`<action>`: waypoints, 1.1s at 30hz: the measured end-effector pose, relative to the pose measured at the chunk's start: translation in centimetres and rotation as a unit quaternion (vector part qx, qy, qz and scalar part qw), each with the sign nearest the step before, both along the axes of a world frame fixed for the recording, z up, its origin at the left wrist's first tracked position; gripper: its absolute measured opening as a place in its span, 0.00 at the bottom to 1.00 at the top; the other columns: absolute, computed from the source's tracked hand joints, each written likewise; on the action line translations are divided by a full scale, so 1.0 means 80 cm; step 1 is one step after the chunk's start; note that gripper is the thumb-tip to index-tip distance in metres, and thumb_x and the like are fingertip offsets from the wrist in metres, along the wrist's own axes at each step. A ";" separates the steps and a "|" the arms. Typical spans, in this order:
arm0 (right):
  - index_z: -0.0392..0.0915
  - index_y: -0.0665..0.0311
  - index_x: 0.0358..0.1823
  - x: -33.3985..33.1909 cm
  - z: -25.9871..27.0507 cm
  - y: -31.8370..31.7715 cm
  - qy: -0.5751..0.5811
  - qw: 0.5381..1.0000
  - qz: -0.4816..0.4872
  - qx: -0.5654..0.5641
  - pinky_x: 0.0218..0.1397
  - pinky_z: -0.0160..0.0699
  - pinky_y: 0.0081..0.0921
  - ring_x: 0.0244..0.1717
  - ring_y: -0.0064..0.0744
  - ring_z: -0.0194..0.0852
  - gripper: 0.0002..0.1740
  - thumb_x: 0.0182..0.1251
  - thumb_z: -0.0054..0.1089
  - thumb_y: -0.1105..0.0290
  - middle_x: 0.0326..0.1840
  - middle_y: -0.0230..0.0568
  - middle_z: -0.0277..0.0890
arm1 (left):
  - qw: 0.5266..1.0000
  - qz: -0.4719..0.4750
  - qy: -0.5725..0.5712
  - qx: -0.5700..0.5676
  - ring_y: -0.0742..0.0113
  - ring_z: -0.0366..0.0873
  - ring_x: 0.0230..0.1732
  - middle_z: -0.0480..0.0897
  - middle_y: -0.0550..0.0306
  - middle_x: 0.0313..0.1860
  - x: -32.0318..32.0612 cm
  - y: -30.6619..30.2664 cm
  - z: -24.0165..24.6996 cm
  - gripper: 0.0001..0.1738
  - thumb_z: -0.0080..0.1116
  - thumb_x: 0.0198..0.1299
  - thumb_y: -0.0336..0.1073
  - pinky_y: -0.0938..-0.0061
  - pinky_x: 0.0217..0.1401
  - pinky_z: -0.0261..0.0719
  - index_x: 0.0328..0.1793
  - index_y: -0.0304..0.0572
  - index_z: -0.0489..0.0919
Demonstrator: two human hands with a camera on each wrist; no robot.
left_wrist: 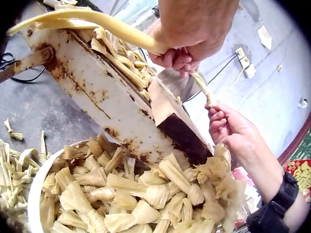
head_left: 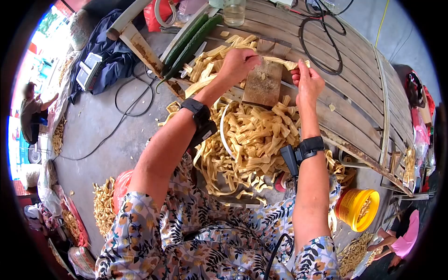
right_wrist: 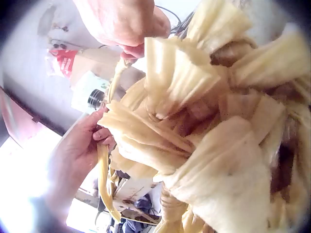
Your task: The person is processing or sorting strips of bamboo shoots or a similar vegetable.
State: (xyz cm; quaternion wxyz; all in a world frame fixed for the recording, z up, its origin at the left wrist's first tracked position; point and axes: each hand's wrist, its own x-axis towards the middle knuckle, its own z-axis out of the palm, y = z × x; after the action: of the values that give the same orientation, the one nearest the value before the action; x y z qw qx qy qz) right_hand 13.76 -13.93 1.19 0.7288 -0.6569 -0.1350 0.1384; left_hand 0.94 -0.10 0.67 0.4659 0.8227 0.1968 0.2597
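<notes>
A pale yellow strip [head_left: 278, 60] [left_wrist: 107, 22] [right_wrist: 115, 83] stretches between the two hands above a wooden block [head_left: 263, 86]. Its one end is pinched in the fingers of the right hand [head_left: 308, 84] [left_wrist: 239, 133] [right_wrist: 124, 19]. My left hand [head_left: 239, 64] [left_wrist: 194, 29] [right_wrist: 75, 154] grips the strip farther along, with a long tail hanging past that hand. Below the block, many knotted yellow pieces [head_left: 261, 135] [left_wrist: 141, 199] [right_wrist: 218, 165] fill a white-rimmed container [left_wrist: 36, 199]. More loose strips [head_left: 205, 65] lie left of the block.
Two long green cucumbers [head_left: 189, 44] and a glass jar [head_left: 234, 13] rest on the slatted bench [head_left: 354, 79]. A black cable [head_left: 305, 39] loops at its back. A yellow bucket [head_left: 343, 207] stands at the lower right. Another person [head_left: 32, 112] is at the far left.
</notes>
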 end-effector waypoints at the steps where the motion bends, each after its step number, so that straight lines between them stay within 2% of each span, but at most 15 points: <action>1: 0.77 0.69 0.23 0.001 -0.001 0.000 -0.001 1.000 -0.001 -0.002 0.17 0.62 0.11 0.15 0.16 0.65 0.13 0.57 0.60 0.65 0.19 0.35 0.75 | 1.000 0.002 0.001 -0.003 0.78 0.71 0.23 0.79 0.61 0.23 0.002 0.000 -0.001 0.13 0.54 0.57 0.38 0.80 0.26 0.69 0.34 0.34 0.80; 7: 0.76 0.71 0.18 0.006 -0.022 0.006 -0.031 0.999 -0.002 -0.024 0.17 0.63 0.17 0.13 0.19 0.67 0.16 0.57 0.58 0.65 0.15 0.36 0.74 | 0.999 0.023 -0.009 0.029 0.77 0.71 0.22 0.78 0.62 0.20 0.009 0.004 -0.019 0.12 0.55 0.56 0.38 0.79 0.25 0.69 0.32 0.35 0.80; 10: 0.75 0.71 0.16 0.019 -0.044 -0.005 -0.084 0.990 -0.033 -0.110 0.19 0.64 0.18 0.13 0.19 0.67 0.17 0.56 0.57 0.65 0.13 0.36 0.73 | 0.992 0.104 0.038 0.066 0.78 0.69 0.21 0.76 0.64 0.19 0.003 0.001 -0.026 0.11 0.55 0.56 0.37 0.79 0.24 0.68 0.32 0.35 0.80; 11: 0.75 0.71 0.16 0.024 -0.050 -0.010 -0.093 0.986 -0.044 -0.134 0.19 0.64 0.18 0.13 0.18 0.68 0.17 0.56 0.57 0.65 0.13 0.36 0.73 | 0.994 0.091 0.022 0.050 0.78 0.68 0.21 0.75 0.65 0.18 -0.002 0.003 -0.025 0.11 0.55 0.56 0.37 0.80 0.23 0.67 0.32 0.36 0.80; 13: 0.76 0.69 0.18 0.017 -0.020 -0.021 -0.099 0.986 0.001 -0.136 0.17 0.60 0.16 0.12 0.17 0.64 0.16 0.56 0.58 0.64 0.14 0.34 0.73 | 0.998 0.066 -0.014 0.020 0.79 0.66 0.20 0.73 0.67 0.17 -0.017 0.000 0.000 0.10 0.55 0.56 0.37 0.81 0.23 0.66 0.33 0.37 0.81; 14: 0.77 0.69 0.19 0.014 -0.005 -0.029 -0.085 0.988 0.029 -0.126 0.16 0.58 0.15 0.13 0.15 0.62 0.16 0.56 0.60 0.63 0.14 0.33 0.72 | 0.997 0.030 0.034 -0.063 0.81 0.63 0.22 0.71 0.68 0.20 -0.026 -0.011 0.014 0.11 0.51 0.59 0.36 0.84 0.24 0.64 0.37 0.37 0.80; 16: 0.77 0.67 0.21 0.003 0.024 -0.048 -0.036 0.987 0.099 -0.124 0.16 0.55 0.13 0.13 0.13 0.58 0.17 0.56 0.61 0.59 0.15 0.31 0.71 | 0.984 -0.071 0.022 -0.159 0.82 0.63 0.24 0.71 0.68 0.24 -0.045 -0.024 0.028 0.11 0.48 0.61 0.35 0.86 0.27 0.63 0.39 0.36 0.79; 18: 0.77 0.67 0.21 -0.007 0.067 -0.079 -0.090 0.933 0.239 -0.253 0.16 0.55 0.12 0.13 0.13 0.58 0.16 0.56 0.61 0.60 0.15 0.30 0.71 | 0.956 -0.178 0.017 -0.235 0.82 0.66 0.28 0.73 0.66 0.28 -0.061 -0.028 0.029 0.12 0.45 0.63 0.33 0.88 0.32 0.64 0.43 0.33 0.76; 19: 0.77 0.66 0.21 -0.007 0.078 -0.090 -0.116 0.891 0.305 -0.315 0.17 0.56 0.12 0.13 0.13 0.57 0.16 0.56 0.61 0.60 0.16 0.30 0.71 | 0.951 -0.188 0.012 -0.246 0.81 0.67 0.29 0.74 0.66 0.29 -0.065 -0.035 0.031 0.12 0.45 0.63 0.34 0.88 0.32 0.65 0.43 0.34 0.76; 20: 0.79 0.68 0.27 0.000 0.078 -0.099 -0.134 0.868 0.353 -0.324 0.18 0.61 0.11 0.16 0.14 0.64 0.13 0.56 0.62 0.63 0.18 0.34 0.74 | 0.945 -0.199 0.008 -0.258 0.81 0.68 0.30 0.75 0.65 0.29 -0.068 -0.043 0.035 0.12 0.46 0.63 0.34 0.89 0.33 0.66 0.44 0.34 0.76; 23: 0.79 0.68 0.35 -0.007 0.075 -0.110 -0.199 0.913 0.304 -0.188 0.21 0.65 0.11 0.20 0.14 0.67 0.15 0.54 0.64 0.62 0.22 0.35 0.76 | 0.937 -0.224 -0.009 -0.268 0.78 0.73 0.33 0.79 0.60 0.34 -0.075 -0.061 0.040 0.11 0.47 0.63 0.33 0.86 0.35 0.70 0.47 0.35 0.73; 25: 0.75 0.67 0.45 -0.036 0.099 -0.101 -0.119 0.920 0.313 -0.203 0.24 0.67 0.10 0.24 0.14 0.71 0.18 0.54 0.64 0.67 0.26 0.34 0.77 | 0.929 -0.249 -0.019 -0.272 0.77 0.75 0.33 0.80 0.58 0.36 -0.072 -0.071 0.041 0.11 0.47 0.62 0.31 0.84 0.36 0.72 0.49 0.35 0.71; 27: 0.76 0.68 0.43 -0.053 0.085 -0.091 -0.096 0.914 0.367 -0.145 0.24 0.67 0.10 0.24 0.14 0.71 0.13 0.56 0.61 0.72 0.27 0.32 0.77 | 0.937 -0.258 0.003 -0.233 0.75 0.77 0.32 0.80 0.56 0.37 -0.075 -0.081 0.048 0.13 0.47 0.62 0.31 0.82 0.38 0.74 0.52 0.36 0.69; 29: 0.77 0.68 0.40 -0.051 0.068 -0.087 -0.099 0.923 0.353 -0.114 0.25 0.69 0.10 0.24 0.14 0.71 0.10 0.56 0.59 0.76 0.27 0.31 0.76 | 0.935 -0.271 0.011 -0.227 0.74 0.77 0.32 0.80 0.55 0.37 -0.079 -0.087 0.051 0.14 0.48 0.62 0.31 0.82 0.38 0.75 0.53 0.35 0.68; 33: 0.78 0.68 0.36 -0.042 0.067 -0.094 -0.124 0.929 0.343 -0.055 0.29 0.70 0.10 0.26 0.14 0.72 0.07 0.55 0.58 0.79 0.28 0.29 0.76 | 0.922 -0.278 0.053 -0.263 0.77 0.74 0.28 0.79 0.60 0.31 -0.093 -0.071 0.042 0.11 0.50 0.61 0.35 0.84 0.35 0.74 0.46 0.36 0.74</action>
State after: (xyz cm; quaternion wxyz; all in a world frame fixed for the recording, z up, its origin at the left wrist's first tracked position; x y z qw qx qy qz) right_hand 10.42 -21.49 6.55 0.5766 -0.6216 -0.4335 0.3051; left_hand -6.47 -5.78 4.06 0.7077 0.7049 0.0457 0.0146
